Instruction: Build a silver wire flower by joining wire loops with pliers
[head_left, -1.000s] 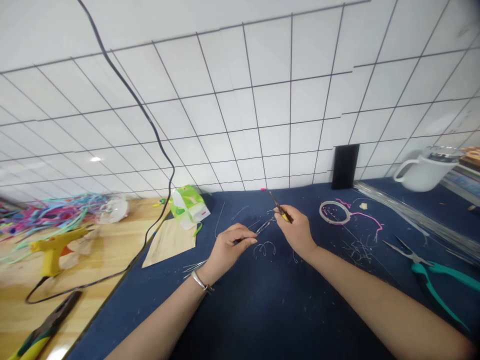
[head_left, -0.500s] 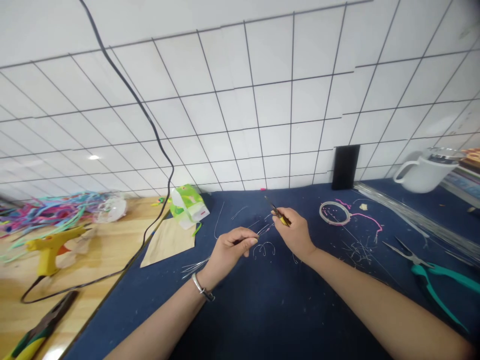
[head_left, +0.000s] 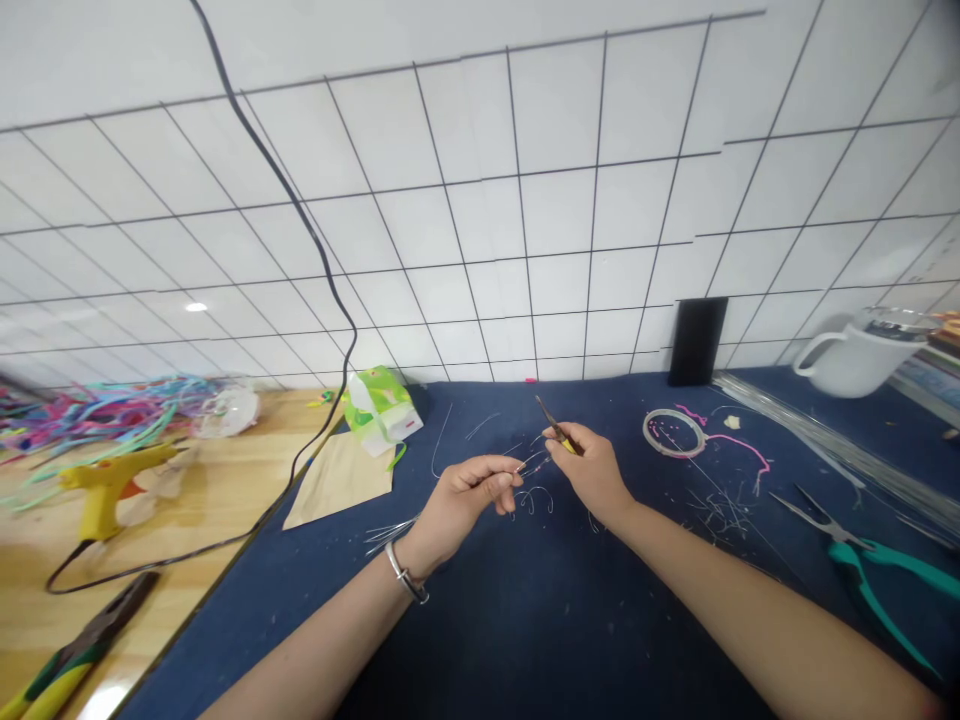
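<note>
My left hand pinches the end of a thin silvery wire between thumb and fingertips. My right hand is wrapped round a small pair of pliers with dark jaws and a bit of yellow on the handle; the jaws point up and away from me. Between the two hands, more fine wires lie on the dark blue cloth. Just below the fingertips is a wire bent into curls. A bundle of straight wires lies by my left wrist.
Right of my hands are a round dish of pink beads, wire scraps, teal-handled pliers, a long wire bundle and a white mug. At left lie a yellow glue gun, its black cord and green-yellow pliers.
The view has shifted slightly. My left hand's fingers have moved a little on the wire, and the pliers in my right hand point up somewhat more steeply.
</note>
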